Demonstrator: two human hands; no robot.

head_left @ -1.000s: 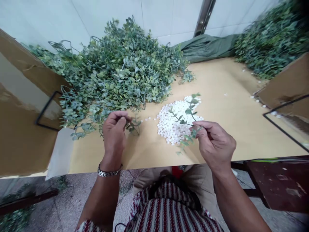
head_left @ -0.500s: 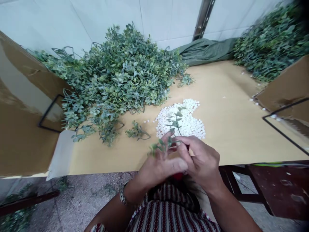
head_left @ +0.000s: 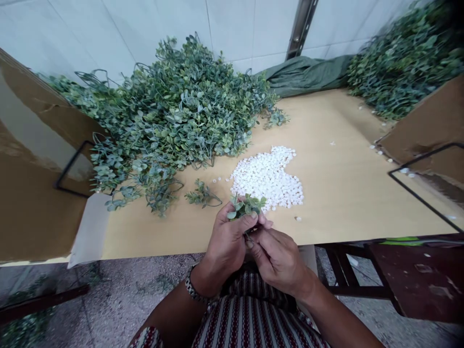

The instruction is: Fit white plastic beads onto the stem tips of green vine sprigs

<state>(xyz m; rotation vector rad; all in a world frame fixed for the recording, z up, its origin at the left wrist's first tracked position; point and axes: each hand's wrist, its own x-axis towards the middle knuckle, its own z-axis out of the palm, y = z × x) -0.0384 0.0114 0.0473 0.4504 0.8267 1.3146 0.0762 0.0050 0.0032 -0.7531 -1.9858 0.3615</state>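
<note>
Close to my body at the table edge, my left hand (head_left: 230, 239) is closed around a small artificial leaf sprig (head_left: 247, 207), its green leaves showing above the thumb and fingers. My right hand (head_left: 277, 256) touches the left and pinches the sprig's thin stem just below the leaves. Whether a small white piece is also between the right fingers is hidden. Just beyond the hands spreads a pile of small white plastic pieces (head_left: 268, 179). A loose sprig (head_left: 203, 194) lies left of that pile.
A big heap of artificial greenery (head_left: 188, 106) covers the back left, and another heap (head_left: 409, 63) stands back right. Cardboard flaps (head_left: 36, 183) with black wire frames border both sides. Green cloth (head_left: 308, 75) lies along the wall. One white piece (head_left: 297, 219) sits near the front edge.
My hands have drawn together and closed in around one sprig, its leaves now bunched upright in the left hand. A loose white piece now shows on the table right of the hands.
</note>
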